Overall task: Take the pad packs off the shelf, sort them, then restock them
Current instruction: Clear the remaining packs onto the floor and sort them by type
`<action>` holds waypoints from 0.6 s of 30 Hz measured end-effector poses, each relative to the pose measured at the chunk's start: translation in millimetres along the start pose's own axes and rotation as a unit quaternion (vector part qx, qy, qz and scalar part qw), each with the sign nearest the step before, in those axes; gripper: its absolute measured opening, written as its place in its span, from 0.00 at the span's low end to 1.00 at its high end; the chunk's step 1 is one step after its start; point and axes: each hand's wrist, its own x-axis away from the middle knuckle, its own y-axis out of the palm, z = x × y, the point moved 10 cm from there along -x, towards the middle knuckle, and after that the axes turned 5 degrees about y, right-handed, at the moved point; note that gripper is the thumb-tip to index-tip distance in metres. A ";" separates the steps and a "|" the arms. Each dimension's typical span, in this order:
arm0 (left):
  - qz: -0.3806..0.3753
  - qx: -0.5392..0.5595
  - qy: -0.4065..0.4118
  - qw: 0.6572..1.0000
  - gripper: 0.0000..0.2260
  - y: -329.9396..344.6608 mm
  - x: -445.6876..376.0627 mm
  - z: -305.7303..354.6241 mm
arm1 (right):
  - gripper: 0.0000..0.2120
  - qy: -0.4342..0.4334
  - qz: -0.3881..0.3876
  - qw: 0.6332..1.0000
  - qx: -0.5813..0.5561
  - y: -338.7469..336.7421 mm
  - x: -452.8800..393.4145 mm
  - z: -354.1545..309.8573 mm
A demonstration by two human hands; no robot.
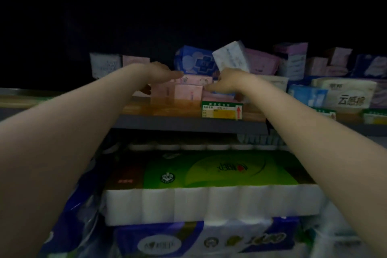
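A person's two bare arms reached forward to a dim shop shelf. Between the hands sat a low stack of pink pad packs, near the shelf's front edge. The left hand lay on the stack's upper left, fingers extended flat toward the right, resting on the top pack. The right hand was at the stack's right side, fingers curled against it; whether that grip pinched a pack could not be told through the blur. The stack's long axis seemed to run left to right, so both hands bracketed its ends, about equally near. A blue pack and a tilted white pack stood just behind. A price tag hung on the shelf edge. Toilet roll bundles lay below.
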 end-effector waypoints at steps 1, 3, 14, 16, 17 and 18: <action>0.020 0.001 -0.006 1.000 0.30 -3.1 1.7 0.6 | 0.36 0.009 -0.046 0.999 -0.003 7.9 2.7 -2.0; 0.026 -0.017 0.000 1.000 0.28 -6.8 2.7 5.2 | 0.36 -0.012 -0.090 0.996 -0.022 12.0 5.1 -11.4; -0.030 -0.188 0.057 0.980 0.17 -11.2 8.8 12.6 | 0.37 -0.053 -0.077 0.992 -0.089 19.2 -3.9 -70.1; 0.000 -0.216 0.043 0.976 0.19 -16.9 5.1 11.2 | 0.36 -0.014 -0.021 0.997 -0.077 21.1 -11.3 -70.6; 0.020 -0.225 0.035 0.974 0.20 -19.7 2.8 11.2 | 0.35 -0.001 0.008 0.997 -0.080 19.3 -12.7 -69.8; 0.035 -0.227 0.025 0.973 0.23 -20.9 -0.5 9.5 | 0.34 0.008 0.032 0.995 -0.094 16.5 -13.3 -67.4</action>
